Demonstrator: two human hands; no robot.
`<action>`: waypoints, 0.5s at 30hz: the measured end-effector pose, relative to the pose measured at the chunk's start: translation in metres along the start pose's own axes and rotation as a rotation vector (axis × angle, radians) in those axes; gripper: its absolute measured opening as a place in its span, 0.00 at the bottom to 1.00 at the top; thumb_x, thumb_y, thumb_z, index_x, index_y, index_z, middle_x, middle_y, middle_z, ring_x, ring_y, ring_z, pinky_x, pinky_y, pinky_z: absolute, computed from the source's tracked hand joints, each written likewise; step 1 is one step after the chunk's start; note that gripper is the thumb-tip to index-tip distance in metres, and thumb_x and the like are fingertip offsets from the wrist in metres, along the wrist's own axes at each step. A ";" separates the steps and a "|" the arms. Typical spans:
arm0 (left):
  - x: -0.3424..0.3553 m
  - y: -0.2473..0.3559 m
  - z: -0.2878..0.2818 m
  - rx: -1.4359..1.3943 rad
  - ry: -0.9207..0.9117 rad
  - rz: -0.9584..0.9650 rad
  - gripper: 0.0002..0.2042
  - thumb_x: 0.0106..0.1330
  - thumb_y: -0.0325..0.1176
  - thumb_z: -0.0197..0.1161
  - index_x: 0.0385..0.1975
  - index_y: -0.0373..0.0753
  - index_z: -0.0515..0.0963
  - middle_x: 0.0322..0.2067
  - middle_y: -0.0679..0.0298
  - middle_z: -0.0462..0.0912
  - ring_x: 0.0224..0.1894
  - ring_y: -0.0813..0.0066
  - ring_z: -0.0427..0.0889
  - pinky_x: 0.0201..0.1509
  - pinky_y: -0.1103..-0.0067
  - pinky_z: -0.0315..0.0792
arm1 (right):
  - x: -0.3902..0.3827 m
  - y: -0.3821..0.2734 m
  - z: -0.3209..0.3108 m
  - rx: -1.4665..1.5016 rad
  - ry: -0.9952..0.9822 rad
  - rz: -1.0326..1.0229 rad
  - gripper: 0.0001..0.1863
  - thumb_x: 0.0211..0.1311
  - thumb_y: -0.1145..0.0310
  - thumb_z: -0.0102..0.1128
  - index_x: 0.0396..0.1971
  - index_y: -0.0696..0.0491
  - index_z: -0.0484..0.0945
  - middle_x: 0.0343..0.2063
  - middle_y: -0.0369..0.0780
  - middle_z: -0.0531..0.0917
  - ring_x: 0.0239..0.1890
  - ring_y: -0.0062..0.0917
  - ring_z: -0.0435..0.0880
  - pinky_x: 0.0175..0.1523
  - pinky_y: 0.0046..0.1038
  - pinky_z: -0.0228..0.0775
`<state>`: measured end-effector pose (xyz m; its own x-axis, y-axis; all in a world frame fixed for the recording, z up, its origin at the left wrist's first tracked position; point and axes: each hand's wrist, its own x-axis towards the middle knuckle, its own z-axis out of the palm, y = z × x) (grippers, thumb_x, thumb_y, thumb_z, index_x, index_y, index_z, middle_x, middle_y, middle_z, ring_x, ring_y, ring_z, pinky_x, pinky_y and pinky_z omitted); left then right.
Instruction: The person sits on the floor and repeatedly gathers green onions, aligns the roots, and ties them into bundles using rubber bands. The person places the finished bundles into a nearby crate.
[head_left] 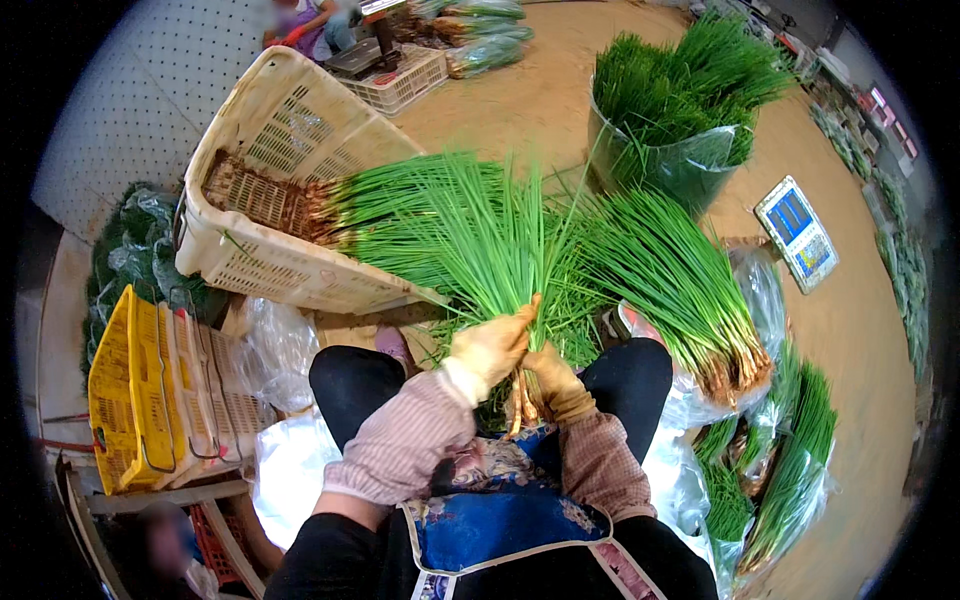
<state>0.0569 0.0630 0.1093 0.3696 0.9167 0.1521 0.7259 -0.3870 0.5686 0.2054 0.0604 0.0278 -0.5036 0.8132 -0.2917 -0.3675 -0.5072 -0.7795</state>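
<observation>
In front of my lap I hold a bunch of green onions, leaves fanned away from me and pale brown root ends toward my apron. My gloved left hand is closed around its stems. Lower down, my gloved right hand is closed on the same bunch near the roots. Ahead to the left, a tilted cream plastic crate contains more green onions, their leaves spilling over its open side. A thick heap of green onions lies on the right, roots toward me. Loose leaves lie beyond my hands.
A transparent bag of upright greens stands at the far right, near a scale display. Bagged bunches lie lower right. Yellow and pale crates stand left, beside plastic sheeting. Another person is at the far edge.
</observation>
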 end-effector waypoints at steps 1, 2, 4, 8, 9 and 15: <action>0.015 0.013 -0.002 0.066 -0.142 -0.084 0.16 0.64 0.37 0.50 0.50 0.44 0.70 0.34 0.59 0.78 0.38 0.61 0.78 0.40 0.72 0.73 | 0.004 0.002 -0.001 -0.194 0.023 -0.135 0.21 0.52 0.70 0.61 0.47 0.56 0.73 0.40 0.35 0.79 0.40 0.21 0.76 0.46 0.26 0.68; 0.025 0.023 -0.006 0.131 -0.285 -0.167 0.13 0.62 0.37 0.53 0.45 0.43 0.74 0.34 0.58 0.79 0.40 0.60 0.78 0.41 0.73 0.73 | 0.004 0.004 -0.005 -0.185 0.024 -0.125 0.21 0.52 0.70 0.61 0.47 0.56 0.73 0.40 0.35 0.78 0.41 0.22 0.75 0.47 0.26 0.68; 0.023 0.013 0.006 0.152 -0.234 -0.138 0.11 0.61 0.37 0.53 0.41 0.43 0.75 0.34 0.57 0.79 0.38 0.57 0.79 0.39 0.71 0.74 | 0.002 0.003 0.000 -0.159 0.018 -0.100 0.21 0.52 0.69 0.62 0.47 0.56 0.72 0.41 0.35 0.78 0.42 0.22 0.74 0.48 0.26 0.67; 0.023 0.015 0.006 0.100 -0.184 -0.134 0.11 0.61 0.36 0.54 0.41 0.44 0.75 0.32 0.58 0.80 0.34 0.56 0.80 0.34 0.70 0.74 | 0.007 -0.003 0.001 -0.140 0.024 -0.121 0.22 0.52 0.70 0.62 0.48 0.56 0.71 0.44 0.36 0.76 0.44 0.23 0.73 0.48 0.26 0.66; 0.022 0.016 0.005 0.140 -0.158 -0.084 0.10 0.61 0.36 0.55 0.41 0.44 0.75 0.32 0.58 0.80 0.34 0.57 0.80 0.34 0.71 0.74 | 0.008 -0.003 -0.002 -0.150 0.023 -0.113 0.23 0.51 0.69 0.64 0.48 0.56 0.71 0.43 0.36 0.76 0.44 0.22 0.73 0.48 0.26 0.67; 0.018 -0.002 0.011 -0.172 -0.072 -0.148 0.08 0.63 0.39 0.55 0.33 0.41 0.75 0.25 0.59 0.78 0.27 0.65 0.79 0.30 0.75 0.72 | 0.008 -0.002 0.000 0.045 -0.034 -0.042 0.22 0.51 0.71 0.63 0.47 0.56 0.70 0.40 0.36 0.77 0.39 0.22 0.76 0.44 0.26 0.70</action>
<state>0.0688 0.0793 0.1022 0.3113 0.9503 0.0024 0.6681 -0.2207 0.7106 0.2026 0.0675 0.0268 -0.5129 0.8244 -0.2393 -0.4235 -0.4854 -0.7649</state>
